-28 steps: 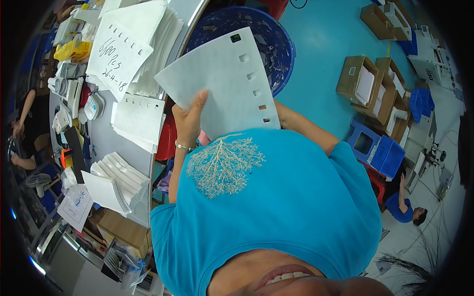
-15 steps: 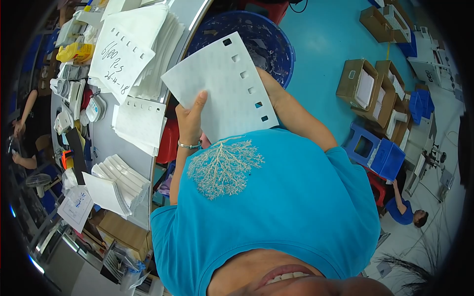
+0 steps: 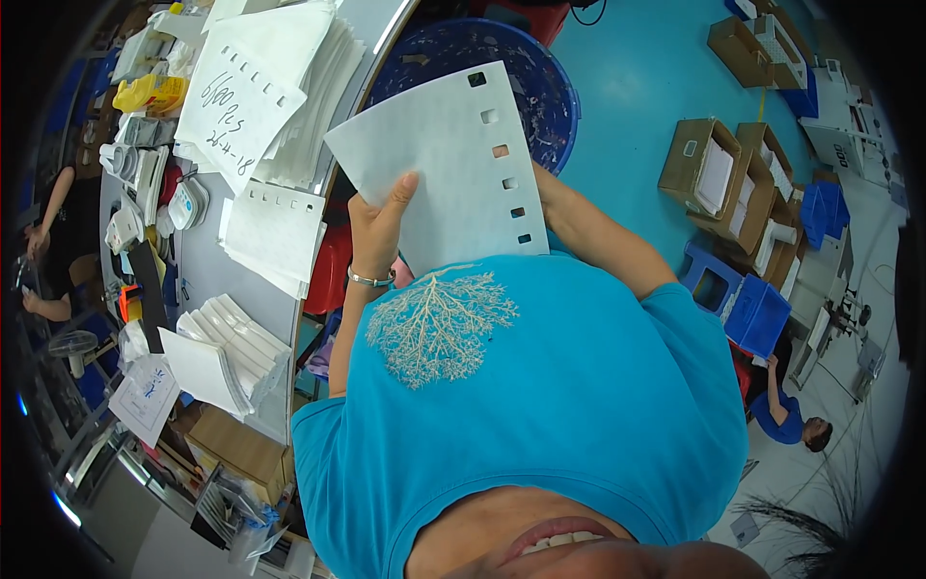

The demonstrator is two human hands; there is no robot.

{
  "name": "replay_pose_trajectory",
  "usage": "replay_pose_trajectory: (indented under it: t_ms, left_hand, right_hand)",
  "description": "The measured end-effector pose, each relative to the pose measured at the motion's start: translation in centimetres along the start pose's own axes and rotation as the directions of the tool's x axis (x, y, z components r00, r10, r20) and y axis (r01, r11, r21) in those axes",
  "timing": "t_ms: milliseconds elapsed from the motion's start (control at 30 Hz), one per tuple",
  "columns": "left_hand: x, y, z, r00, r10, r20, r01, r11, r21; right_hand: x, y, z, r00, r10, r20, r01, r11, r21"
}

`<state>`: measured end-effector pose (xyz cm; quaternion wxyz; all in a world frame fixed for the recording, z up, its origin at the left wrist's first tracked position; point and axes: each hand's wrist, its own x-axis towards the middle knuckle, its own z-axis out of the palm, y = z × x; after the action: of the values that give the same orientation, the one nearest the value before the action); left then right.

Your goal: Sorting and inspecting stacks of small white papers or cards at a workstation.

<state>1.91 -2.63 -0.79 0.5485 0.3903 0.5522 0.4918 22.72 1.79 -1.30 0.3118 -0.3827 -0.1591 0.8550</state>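
A white sheet (image 3: 439, 164) with a row of square punched holes along its right edge is held up in front of my chest. My left hand (image 3: 384, 227) is closed on its left lower side, thumb lying across the face and fingers behind. My right hand (image 3: 548, 188) is behind the right edge; its fingers are hidden by the sheet, and skin shows through one hole. Beyond the sheet stands a blue round tub (image 3: 561, 92) with scraps in it.
The grey worktable (image 3: 260, 333) on my left carries a tall stack of punched sheets (image 3: 241, 106), a smaller stack (image 3: 275, 236) and wrapped white bundles (image 3: 231, 352). Cardboard boxes (image 3: 696, 169) and blue bins (image 3: 757, 314) stand to the right. A person (image 3: 779, 410) works at far right.
The sheet has shifted slightly right and tilted a little clockwise in my hands. My right forearm has moved slightly right, and skin now shows through one of the holes.
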Motion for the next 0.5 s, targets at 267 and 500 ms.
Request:
replay_pose_trajectory:
  t_ms: [267, 500]
  left_hand:
    - [0.1, -0.2, 0.5, 1.0, -0.009, -0.025, 0.009, 1.0, -0.01]
    - [-0.1, -0.5, 0.6, 0.999, -0.044, -0.022, 0.045, 0.999, 0.007]
  right_hand:
    - [-0.8, -0.2, 0.4, 0.997, -0.025, -0.077, 0.026, 1.0, 0.006]
    - [2.7, -2.1, -3.0, 0.904, -0.377, -0.2, 0.306, 0.9, -0.311]
